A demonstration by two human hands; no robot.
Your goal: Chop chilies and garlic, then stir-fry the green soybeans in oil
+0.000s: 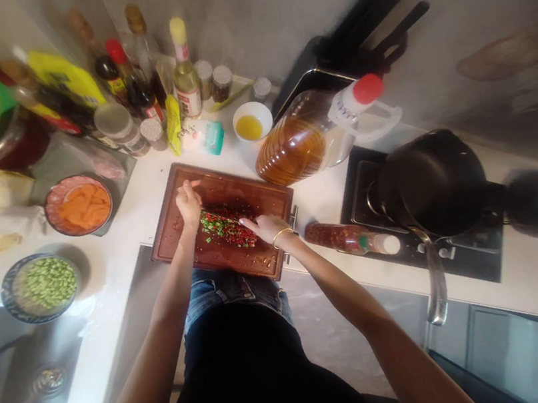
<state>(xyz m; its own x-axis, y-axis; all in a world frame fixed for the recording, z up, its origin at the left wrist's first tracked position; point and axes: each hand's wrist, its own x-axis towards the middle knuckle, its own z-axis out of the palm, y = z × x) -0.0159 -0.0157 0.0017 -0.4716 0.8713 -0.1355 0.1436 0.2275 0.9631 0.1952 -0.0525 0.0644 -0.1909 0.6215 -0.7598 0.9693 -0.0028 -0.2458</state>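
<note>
On a brown wooden cutting board (176,205) lies a pile of chopped red chillies and green pieces (232,227). My right hand (268,228) is closed around the handle of a knife (224,219), whose thin blade shows nearly edge-on across the pile. Over the board's left part is my left hand (189,203), its fingers partly bent and apart, with nothing clearly held. It is close to the pile's left end. The right palm hides most of the knife's handle.
A large oil jug (295,140) stands behind the board beside a small bowl of yellow liquid (251,121). To the right are a bottle (350,238) and a dark pot (435,183) on the stove. Bowls of carrot (78,205) and green beans (42,286) sit left, near the sink (17,380).
</note>
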